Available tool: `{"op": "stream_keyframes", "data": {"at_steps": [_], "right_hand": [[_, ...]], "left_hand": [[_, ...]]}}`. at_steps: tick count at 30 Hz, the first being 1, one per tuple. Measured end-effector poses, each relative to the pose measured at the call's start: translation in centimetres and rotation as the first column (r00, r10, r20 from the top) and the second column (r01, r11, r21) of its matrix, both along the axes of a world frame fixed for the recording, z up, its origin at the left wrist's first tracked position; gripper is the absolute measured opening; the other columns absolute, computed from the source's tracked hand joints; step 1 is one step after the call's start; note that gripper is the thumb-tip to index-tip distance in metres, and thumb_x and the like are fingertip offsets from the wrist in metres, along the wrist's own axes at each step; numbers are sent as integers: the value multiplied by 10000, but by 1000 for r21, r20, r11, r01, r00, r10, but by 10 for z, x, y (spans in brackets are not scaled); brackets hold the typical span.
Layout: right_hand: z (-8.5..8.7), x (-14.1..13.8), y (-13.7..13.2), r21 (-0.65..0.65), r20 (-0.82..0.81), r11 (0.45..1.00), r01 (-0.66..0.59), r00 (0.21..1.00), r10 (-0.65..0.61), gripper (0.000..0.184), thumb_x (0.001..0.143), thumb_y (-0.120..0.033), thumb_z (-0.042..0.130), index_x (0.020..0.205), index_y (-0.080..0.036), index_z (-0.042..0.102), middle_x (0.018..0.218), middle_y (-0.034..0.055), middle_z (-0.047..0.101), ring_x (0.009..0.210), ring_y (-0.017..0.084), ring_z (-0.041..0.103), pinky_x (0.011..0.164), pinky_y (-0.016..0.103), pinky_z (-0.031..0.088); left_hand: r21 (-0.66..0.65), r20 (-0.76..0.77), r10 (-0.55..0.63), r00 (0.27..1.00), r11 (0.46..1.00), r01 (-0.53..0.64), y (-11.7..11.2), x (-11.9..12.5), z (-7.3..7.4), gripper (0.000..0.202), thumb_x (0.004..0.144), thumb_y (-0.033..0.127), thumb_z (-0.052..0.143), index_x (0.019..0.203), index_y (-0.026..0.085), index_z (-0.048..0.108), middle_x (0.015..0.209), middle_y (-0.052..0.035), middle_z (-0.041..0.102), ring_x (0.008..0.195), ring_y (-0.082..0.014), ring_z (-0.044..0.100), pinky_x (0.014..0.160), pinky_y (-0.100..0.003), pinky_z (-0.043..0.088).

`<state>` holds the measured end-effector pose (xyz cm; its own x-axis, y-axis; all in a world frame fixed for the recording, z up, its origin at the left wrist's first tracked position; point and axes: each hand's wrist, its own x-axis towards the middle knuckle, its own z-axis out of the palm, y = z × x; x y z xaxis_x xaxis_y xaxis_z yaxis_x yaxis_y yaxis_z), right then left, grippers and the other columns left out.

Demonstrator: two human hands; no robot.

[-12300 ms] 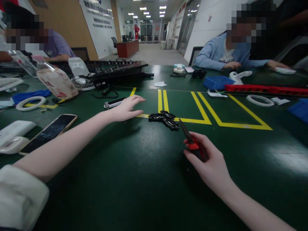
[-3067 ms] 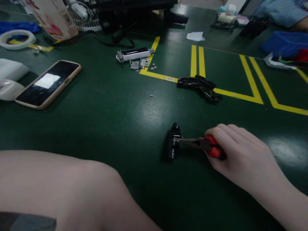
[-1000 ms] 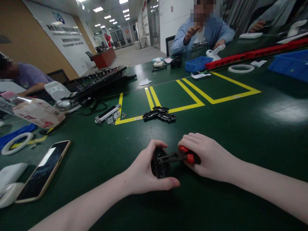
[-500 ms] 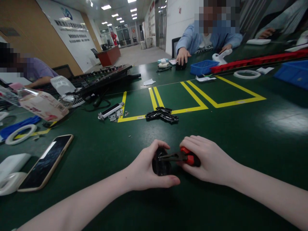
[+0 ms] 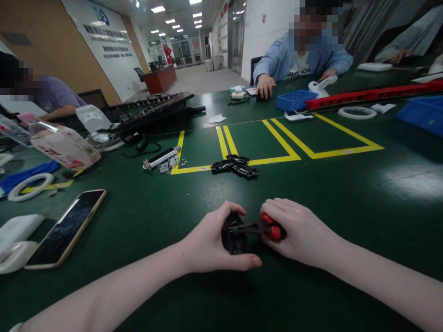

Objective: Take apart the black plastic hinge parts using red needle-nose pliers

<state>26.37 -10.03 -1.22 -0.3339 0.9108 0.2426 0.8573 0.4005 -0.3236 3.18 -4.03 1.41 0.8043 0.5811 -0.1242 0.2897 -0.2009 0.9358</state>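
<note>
Low at the middle of the head view, my left hand is wrapped round a glossy black part, its thumb stretched along the near side. The part's exact kind does not show. My right hand is closed on the red-and-black handles of a pair of pliers. The long narrow jaws of the pliers point left and touch the upper face of the black part. Whether the jaws grip anything is too small to tell. Beyond my hands several shiny black pieces lie in a small heap on the green table.
Small metal brackets lie beside a silver-edged bar. On my left are a phone, a white ring and a bottle. A blue bin stands near a co-worker's hand. Yellow tape marks the table.
The whole view has shifted slightly. My hands, the pliers and the black part keep nearly the same pose together. The co-worker across the table has shifted a hand a little.
</note>
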Motion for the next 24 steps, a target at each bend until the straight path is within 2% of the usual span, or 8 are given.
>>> {"op": "stream_keyframes", "data": {"at_steps": [5,11,16,24], "right_hand": [[0,1,-1,30,0,1000,-4,1000,4,138,759,-181,631,826,-238,525,833,29,640,720,191,575,627,328,432],[0,3,0,49,-23,999,-13,1000,14,139,779,-223,636,897,-225,562,981,60,670,760,189,597,650,335,466],[0,4,1,55,-39,998,-14,999,16,128,783,-232,647,868,-234,551,880,35,664,745,189,598,648,332,456],[8,2,0,50,-28,999,-16,999,18,125,794,-235,669,841,-237,553,802,16,647,711,182,590,620,314,439]], "left_hand": [[-6,-2,-23,1000,1000,23,0,-1,3,595,743,402,849,1191,201,512,1020,-55,675,865,-221,649,701,-313,514],[-47,10,-19,1000,999,20,0,0,-1,578,738,417,844,1165,201,521,972,-40,657,792,-201,620,641,-297,492],[-20,2,-12,1000,1000,12,0,0,-3,602,724,414,847,1187,202,526,1048,-62,650,836,-215,618,675,-316,496],[-22,14,-13,1000,1000,13,-1,-1,-2,635,712,422,873,1189,194,523,997,-38,635,807,-195,589,670,-301,457]]}}
